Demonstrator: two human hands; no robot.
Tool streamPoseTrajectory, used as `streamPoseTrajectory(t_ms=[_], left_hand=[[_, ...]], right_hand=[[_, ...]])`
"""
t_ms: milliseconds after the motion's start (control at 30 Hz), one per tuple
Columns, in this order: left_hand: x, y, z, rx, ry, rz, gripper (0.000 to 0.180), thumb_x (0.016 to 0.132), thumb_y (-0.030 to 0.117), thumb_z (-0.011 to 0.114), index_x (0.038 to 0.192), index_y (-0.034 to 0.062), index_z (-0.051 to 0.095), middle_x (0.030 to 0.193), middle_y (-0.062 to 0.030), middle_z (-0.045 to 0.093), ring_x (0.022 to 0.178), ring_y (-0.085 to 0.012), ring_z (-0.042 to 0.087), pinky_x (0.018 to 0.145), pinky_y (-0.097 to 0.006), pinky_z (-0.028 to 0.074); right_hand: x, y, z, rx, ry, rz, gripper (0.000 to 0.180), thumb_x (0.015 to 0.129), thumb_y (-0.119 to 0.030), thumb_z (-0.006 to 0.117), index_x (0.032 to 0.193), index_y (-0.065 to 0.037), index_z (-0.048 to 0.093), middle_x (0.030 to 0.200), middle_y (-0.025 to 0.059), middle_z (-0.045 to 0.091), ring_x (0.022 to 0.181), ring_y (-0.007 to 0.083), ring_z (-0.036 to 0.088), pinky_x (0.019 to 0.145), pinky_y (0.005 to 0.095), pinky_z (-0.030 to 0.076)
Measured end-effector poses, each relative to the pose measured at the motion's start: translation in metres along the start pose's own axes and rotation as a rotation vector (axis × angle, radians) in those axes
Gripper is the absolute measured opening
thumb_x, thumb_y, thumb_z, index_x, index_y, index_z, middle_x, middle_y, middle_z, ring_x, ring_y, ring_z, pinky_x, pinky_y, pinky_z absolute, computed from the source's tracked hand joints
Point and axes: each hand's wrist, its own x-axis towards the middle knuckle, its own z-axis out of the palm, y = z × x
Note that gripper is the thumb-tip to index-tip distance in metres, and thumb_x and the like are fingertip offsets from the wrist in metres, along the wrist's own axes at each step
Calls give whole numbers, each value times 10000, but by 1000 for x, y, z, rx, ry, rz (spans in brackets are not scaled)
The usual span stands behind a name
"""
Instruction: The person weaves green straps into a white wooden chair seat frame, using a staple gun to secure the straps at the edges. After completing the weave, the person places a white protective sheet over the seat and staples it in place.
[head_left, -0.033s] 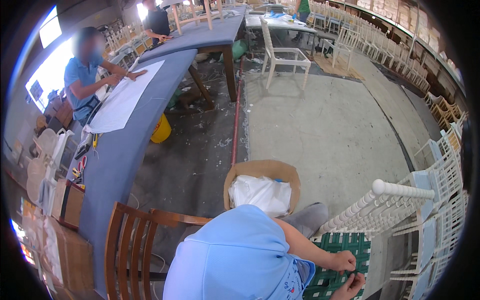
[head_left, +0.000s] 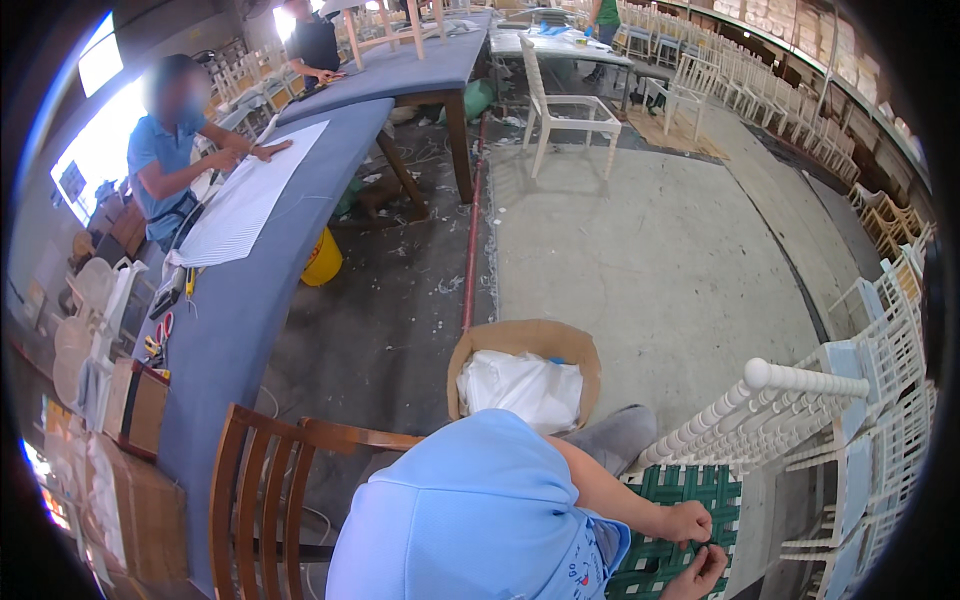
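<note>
Both hands pinch green webbing on the white chair frame: left hand above, right hand below. Seat looks mostly woven already, I'd guess; only the near edge left.

A seated co-worker in a light blue shirt is seen from above. Both of that person's hands are placed on green woven webbing of a white chair. A cardboard box stands just beyond.

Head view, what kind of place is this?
Probably a chair-making workshop: stacks of white chairs, long blue tables with a person working over white material, and green webbing being woven on a seat.
</note>
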Motion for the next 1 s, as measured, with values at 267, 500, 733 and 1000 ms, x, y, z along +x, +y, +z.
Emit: streamPoseTrajectory(t_ms=[267, 500, 733, 1000], left_hand=[[3, 0, 4, -25, -15, -51, 196, 880, 171, 719, 755, 48, 633, 676, -25, 603, 536, -127, 607, 483, -283, 471], [-2, 5, 4, -25, -31, -44, 212, 883, 171, 723, 748, 43, 621, 683, -27, 603, 569, -129, 618, 507, -285, 475], [5, 3, 10, 133, -69, -27, 196, 899, 203, 710, 862, 11, 711, 790, -35, 678, 715, -108, 649, 665, -293, 534], [14, 6, 2, -25, -68, -201, 163, 967, 125, 713, 1073, 4, 690, 969, -37, 700, 888, -121, 679, 811, -278, 547]], right_hand=[[-2, -8, -7, -48, -35, 11, 95, 974, -44, 700, 1037, 25, 713, 973, 144, 731, 852, 234, 689, 803, 346, 568], [-8, -11, -8, -1, 11, 59, 105, 967, -42, 706, 1048, 20, 726, 985, 146, 739, 853, 236, 688, 806, 346, 565], [-5, 41, -11, 137, 9, 144, 166, 950, -22, 670, 1108, 23, 694, 1088, 133, 707, 1002, 246, 670, 906, 352, 528], [3, 35, -10, 0, 111, 103, 134, 888, -53, 750, 1017, -24, 729, 966, 113, 749, 909, 226, 724, 825, 323, 544]])
